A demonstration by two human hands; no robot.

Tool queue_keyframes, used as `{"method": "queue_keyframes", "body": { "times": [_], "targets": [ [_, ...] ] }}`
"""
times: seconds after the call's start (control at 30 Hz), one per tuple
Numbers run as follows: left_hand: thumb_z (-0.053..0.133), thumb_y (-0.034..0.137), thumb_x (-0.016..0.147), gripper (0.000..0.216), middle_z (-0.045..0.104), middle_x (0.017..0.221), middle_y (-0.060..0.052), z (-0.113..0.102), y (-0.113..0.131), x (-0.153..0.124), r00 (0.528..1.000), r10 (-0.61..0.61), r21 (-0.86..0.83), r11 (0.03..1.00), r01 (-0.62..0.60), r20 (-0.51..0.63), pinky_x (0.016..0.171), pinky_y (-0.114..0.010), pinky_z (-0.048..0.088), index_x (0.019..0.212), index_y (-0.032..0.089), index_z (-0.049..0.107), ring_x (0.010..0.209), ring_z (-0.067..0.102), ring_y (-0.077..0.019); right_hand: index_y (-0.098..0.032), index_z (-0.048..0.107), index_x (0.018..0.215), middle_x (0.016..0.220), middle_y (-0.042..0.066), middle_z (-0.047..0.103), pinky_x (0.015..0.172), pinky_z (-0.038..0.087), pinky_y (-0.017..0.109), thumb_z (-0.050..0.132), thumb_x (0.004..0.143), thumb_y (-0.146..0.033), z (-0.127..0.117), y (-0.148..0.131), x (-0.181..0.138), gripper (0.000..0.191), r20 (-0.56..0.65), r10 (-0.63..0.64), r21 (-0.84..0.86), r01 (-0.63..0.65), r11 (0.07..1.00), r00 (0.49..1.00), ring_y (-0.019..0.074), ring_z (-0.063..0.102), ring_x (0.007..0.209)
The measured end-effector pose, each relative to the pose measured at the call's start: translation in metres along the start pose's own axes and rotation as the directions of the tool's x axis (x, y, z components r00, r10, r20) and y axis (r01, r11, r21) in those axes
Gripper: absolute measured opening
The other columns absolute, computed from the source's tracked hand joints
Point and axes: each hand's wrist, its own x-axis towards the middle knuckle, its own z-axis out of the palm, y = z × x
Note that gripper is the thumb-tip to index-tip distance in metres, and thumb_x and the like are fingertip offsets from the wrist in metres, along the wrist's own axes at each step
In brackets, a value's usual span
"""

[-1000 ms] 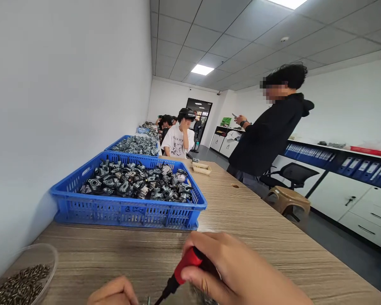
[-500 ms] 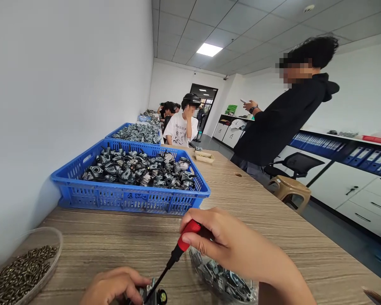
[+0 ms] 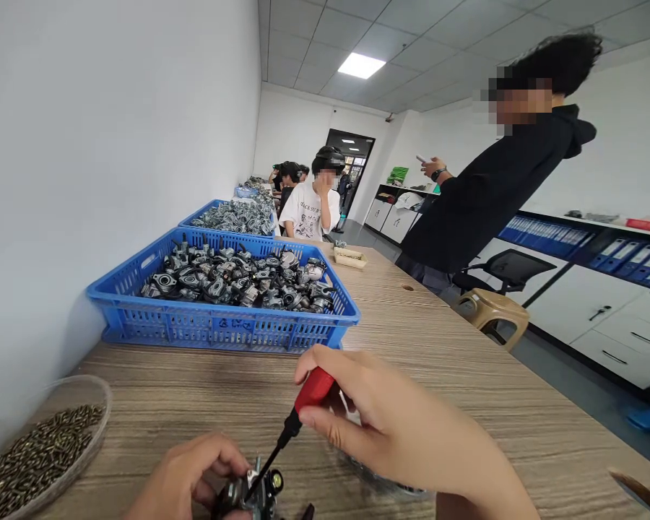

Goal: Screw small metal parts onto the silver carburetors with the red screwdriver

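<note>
Head view, metal part, within left grip

Screwdriver is red/blk, tbl streaky brn.

A white wall runs beside the wood-grain worktop, beneath a tiled ceiling with a bright light panel. A dark-framed doorway stands at the far end. Along the right, white cabinets stand below blue binders; a black chair and a tan stool stand before them on the grey floor
</note>
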Motion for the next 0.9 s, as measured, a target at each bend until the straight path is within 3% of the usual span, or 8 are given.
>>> {"method": "queue_keyframes", "body": {
  "times": [0.17,0.3,0.43,0.53,0.7,0.9],
  "targets": [
    [0.091,0.028,0.076,0.048,0.081,0.109,-0.007,-0.005,0.002,0.001,0.997,0.073,0.048,0.996,-0.074,0.019,0.068,-0.022,0.062,0.123,0.028,0.081,0.095,0.076,-0.0240,-0.025,0.062,0.116,0.112,0.002,0.072,0.083,0.052,0.034,0.061,0.103,-0.016,-0.001,-0.008,-0.001,0.016,0.055,-0.080,0.033,0.078,0.996,0.995,0.0199,0.066,0.098],
    [0.086,0.034,0.085,0.035,0.079,0.101,-0.004,-0.008,0.005,0.003,0.978,0.203,0.125,0.970,-0.207,0.045,0.079,-0.029,0.063,0.119,0.031,0.082,0.087,0.075,-0.0223,-0.025,0.063,0.118,0.110,0.001,0.074,0.082,0.052,0.032,0.064,0.102,-0.013,0.001,-0.011,0.000,0.021,0.039,-0.137,0.039,0.136,0.990,0.990,0.0189,0.068,0.097],
    [0.085,0.030,0.084,0.027,0.080,0.109,-0.006,-0.009,0.006,0.005,0.964,0.253,0.152,0.953,-0.263,0.081,0.087,-0.028,0.060,0.111,0.027,0.082,0.093,0.077,-0.0224,-0.025,0.063,0.116,0.107,0.001,0.075,0.078,0.050,0.031,0.065,0.102,-0.014,0.004,-0.014,-0.001,0.018,0.042,-0.172,0.011,0.172,0.985,0.984,0.0179,0.068,0.092],
    [0.085,0.030,0.085,0.032,0.084,0.110,-0.006,-0.011,0.003,0.004,0.970,0.216,0.134,0.964,-0.229,0.108,0.091,-0.027,0.059,0.117,0.025,0.083,0.099,0.078,-0.0242,-0.024,0.063,0.115,0.106,0.001,0.075,0.076,0.049,0.031,0.065,0.104,-0.016,0.006,-0.018,-0.001,0.014,0.030,-0.156,-0.005,0.156,0.988,0.987,0.0180,0.068,0.091],
    [0.091,0.037,0.080,0.038,0.086,0.109,-0.006,-0.010,-0.008,-0.002,0.996,0.058,0.071,0.995,-0.064,0.075,0.091,-0.032,0.061,0.115,0.025,0.084,0.100,0.079,-0.0286,-0.025,0.063,0.111,0.104,-0.001,0.074,0.073,0.047,0.029,0.068,0.107,-0.026,0.010,-0.025,0.000,0.006,0.016,-0.152,-0.024,0.152,0.988,0.988,0.0159,0.068,0.088],
    [0.092,0.040,0.080,0.037,0.085,0.110,-0.006,-0.007,-0.005,-0.005,0.998,0.008,0.005,1.000,-0.008,0.064,0.091,-0.032,0.062,0.112,0.023,0.084,0.102,0.078,-0.0285,-0.025,0.061,0.106,0.088,-0.005,0.072,0.066,0.042,0.029,0.070,0.108,-0.040,0.015,-0.024,0.004,0.017,-0.015,-0.159,-0.030,0.158,0.987,0.987,0.0140,0.064,0.074]
  ]
}}
